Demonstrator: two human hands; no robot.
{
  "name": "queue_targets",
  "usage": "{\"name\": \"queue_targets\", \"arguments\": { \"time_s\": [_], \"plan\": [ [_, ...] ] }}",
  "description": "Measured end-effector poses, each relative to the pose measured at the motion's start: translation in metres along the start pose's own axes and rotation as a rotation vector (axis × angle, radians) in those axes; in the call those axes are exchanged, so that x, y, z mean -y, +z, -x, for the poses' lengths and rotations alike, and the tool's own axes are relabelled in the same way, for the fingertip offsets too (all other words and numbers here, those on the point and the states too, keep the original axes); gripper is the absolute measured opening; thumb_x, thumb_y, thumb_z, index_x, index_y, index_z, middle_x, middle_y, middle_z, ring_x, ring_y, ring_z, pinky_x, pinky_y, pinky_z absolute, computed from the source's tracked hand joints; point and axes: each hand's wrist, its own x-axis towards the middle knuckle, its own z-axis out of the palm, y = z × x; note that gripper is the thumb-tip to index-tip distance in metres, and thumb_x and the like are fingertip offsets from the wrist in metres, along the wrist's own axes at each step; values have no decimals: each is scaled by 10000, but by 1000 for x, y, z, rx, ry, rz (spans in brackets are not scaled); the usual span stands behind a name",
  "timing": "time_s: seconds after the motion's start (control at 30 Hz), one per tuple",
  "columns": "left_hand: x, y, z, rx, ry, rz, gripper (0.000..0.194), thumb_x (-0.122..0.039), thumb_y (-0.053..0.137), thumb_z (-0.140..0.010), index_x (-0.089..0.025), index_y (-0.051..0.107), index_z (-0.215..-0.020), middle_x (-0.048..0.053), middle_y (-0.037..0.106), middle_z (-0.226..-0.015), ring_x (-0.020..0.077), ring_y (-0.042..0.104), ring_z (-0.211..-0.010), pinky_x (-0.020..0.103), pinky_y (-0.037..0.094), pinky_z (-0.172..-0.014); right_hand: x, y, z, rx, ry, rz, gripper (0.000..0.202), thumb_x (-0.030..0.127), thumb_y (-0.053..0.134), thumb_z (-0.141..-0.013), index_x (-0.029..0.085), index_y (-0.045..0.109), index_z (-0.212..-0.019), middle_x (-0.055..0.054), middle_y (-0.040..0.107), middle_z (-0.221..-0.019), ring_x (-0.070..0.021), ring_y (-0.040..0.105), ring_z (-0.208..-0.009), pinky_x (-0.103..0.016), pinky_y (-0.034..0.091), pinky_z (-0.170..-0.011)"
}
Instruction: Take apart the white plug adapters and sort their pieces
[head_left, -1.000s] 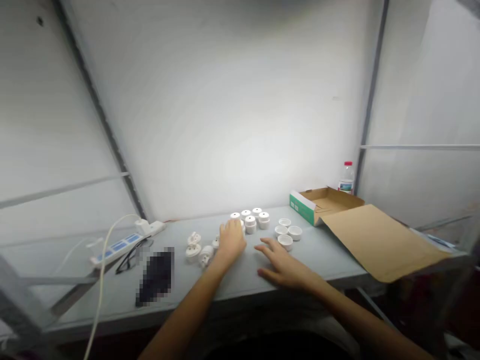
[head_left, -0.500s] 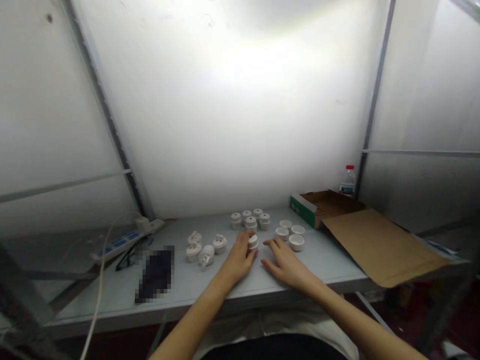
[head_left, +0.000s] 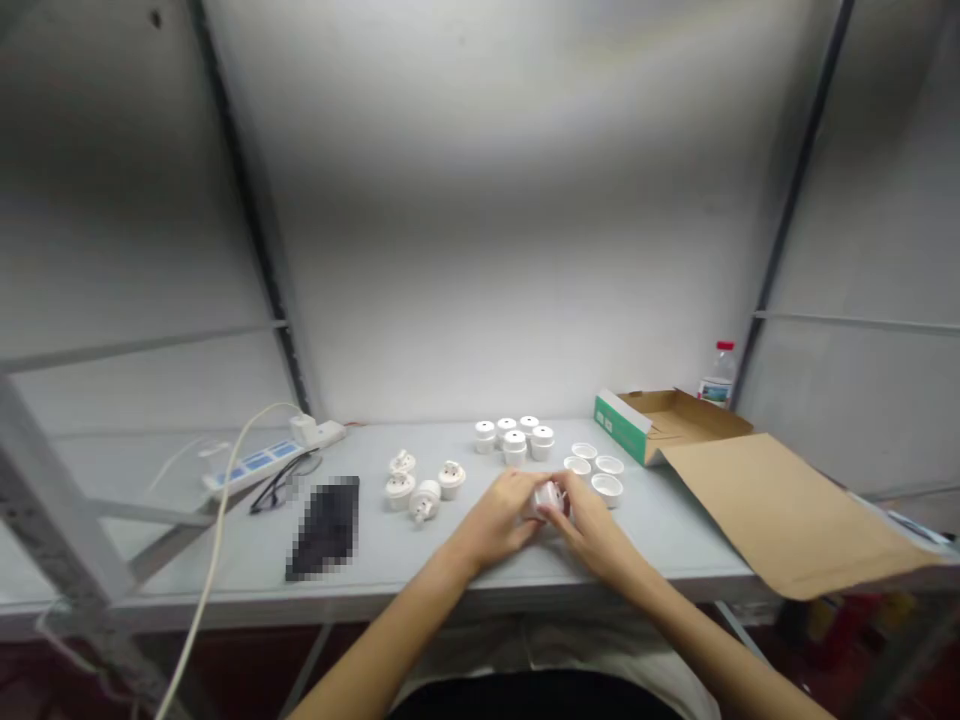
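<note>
A small white round plastic part (head_left: 549, 497) is held between both hands above the front of the table. My left hand (head_left: 499, 515) is closed around its left side. My right hand (head_left: 589, 520) grips the right side, fingers curled over it. Behind the hands stand several white capped round pieces (head_left: 514, 447) in a cluster. Several shallow white open cups (head_left: 607, 487) sit just beyond my right hand. Left of my left hand lie several white round pieces with small slots and raised tabs (head_left: 400, 490); one is tipped on its side.
An open green and brown cardboard box (head_left: 626, 428) spreads its flap (head_left: 787, 515) over the table's right side. Behind it stands a bottle with a red cap (head_left: 718, 375). On the left are a power strip (head_left: 262, 463), glasses (head_left: 281, 485), a dark blurred-out object (head_left: 326, 527) and a white cable (head_left: 217, 540).
My right hand has come in to grip the white part that my left hand held alone. The part has turned and tilted. The camera view has shifted slightly.
</note>
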Motion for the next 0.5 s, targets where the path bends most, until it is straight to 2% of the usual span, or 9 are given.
{"name": "queue_targets", "arguments": {
  "time_s": [0.1, 0.2, 0.33, 0.5],
  "plan": [
    [2, 3, 1, -19, -48, 10, 613, -100, 616, -876, -254, 515, -1460, 97, 602, -1448, 284, 546, -1361, 455, 434, -1191, 1, -2, 0, -3, -28, -22, 208, 292, 538, -1025, 222, 545, -1221, -76, 662, -1036, -253, 640, -897, -398, 550, -813],
    [6, 7, 2, 5, -109, 13, 512, -84, 561, -868, -232, 577, -1358, 96, 666, -1334, 288, 611, -1268, 446, 490, -1123, 1, -4, 0, 18, -85, -49, 249, 217, 554, -979, 228, 535, -1227, -85, 646, -1088, -258, 634, -955, -405, 548, -855],
    [4, 8, 3, 3, -115, -25, 428, -83, 537, -872, -214, 600, -1274, 95, 687, -1243, 287, 638, -1190, 415, 519, -1061, -1, -3, -1, 13, -73, -114, 312, 130, 559, -901, 241, 532, -1191, -66, 647, -1069, -251, 635, -955, -409, 556, -878],
    [4, 9, 3, 4, -118, 19, 375, -144, 595, -913, -216, 588, -1281, 100, 674, -1285, 285, 627, -1209, 418, 505, -1071, 4, -4, -2, 13, -171, -131, 237, 70, 477, -884, 250, 576, -1001, -90, 600, -1278, -260, 611, -1173, -415, 544, -978]
  ]
}}
